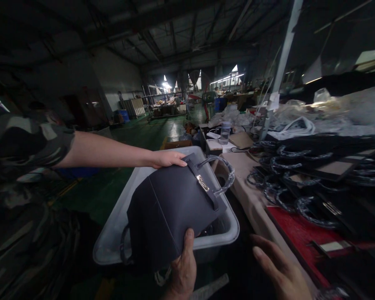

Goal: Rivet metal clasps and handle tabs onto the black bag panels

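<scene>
A dark bag panel [175,200] with a metal clasp and a plastic-wrapped ring handle [228,183] lies tilted over a white plastic bin [112,233]. My left hand [186,266] grips the panel's lower edge, thumb on top. Another person's hand [168,159] holds the upper edge, reaching in from the left. My right hand [279,266] is apart from the bag, at the lower right beside the table edge, its fingers spread with nothing between them.
On the right, a cloth-covered table [246,187] bears stacked dark bags [300,166] with wrapped handles and a red board [296,225]. A bottle [225,132] stands behind. A metal pole [281,71] rises at the right. The other person's camouflage sleeve [34,141] is at the left.
</scene>
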Action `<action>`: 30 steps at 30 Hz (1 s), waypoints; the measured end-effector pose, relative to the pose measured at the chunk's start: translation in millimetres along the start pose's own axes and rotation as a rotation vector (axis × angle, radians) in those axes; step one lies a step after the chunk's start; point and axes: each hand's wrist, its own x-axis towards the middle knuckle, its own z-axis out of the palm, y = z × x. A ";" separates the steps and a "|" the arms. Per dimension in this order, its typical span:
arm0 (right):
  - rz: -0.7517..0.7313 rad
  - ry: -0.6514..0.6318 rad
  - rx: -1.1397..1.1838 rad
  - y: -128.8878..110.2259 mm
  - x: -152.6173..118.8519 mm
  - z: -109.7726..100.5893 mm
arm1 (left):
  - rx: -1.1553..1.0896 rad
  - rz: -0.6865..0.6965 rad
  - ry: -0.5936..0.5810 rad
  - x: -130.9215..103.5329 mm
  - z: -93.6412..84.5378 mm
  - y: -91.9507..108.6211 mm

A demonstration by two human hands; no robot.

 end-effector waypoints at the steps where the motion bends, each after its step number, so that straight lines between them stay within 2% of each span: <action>1: 0.024 -0.064 0.076 -3.1 1.6 13.1 | -0.005 -0.008 0.026 -2.2 0.7 -0.6; 5: 0.111 -0.259 0.502 -12.8 6.6 54.7 | 0.001 -0.032 0.092 -11.0 3.6 -3.3; 9: 0.145 -0.378 0.839 -21.8 12.8 82.1 | 0.007 -0.021 0.037 -23.7 3.3 -3.7; 13: 0.128 -0.395 1.020 -27.6 17.7 101.6 | 0.033 0.057 -0.080 -33.7 -1.8 -0.8; 16: 0.107 -0.375 1.096 -27.5 19.0 107.1 | 0.034 0.155 -0.205 -32.7 -4.6 2.4; 21: 0.108 -0.403 1.164 -22.6 16.7 103.1 | 0.038 0.334 -0.417 -27.6 -3.5 10.8; 30: 0.125 -0.352 1.215 -10.1 14.4 96.7 | 0.166 0.580 -0.464 -32.3 1.4 28.2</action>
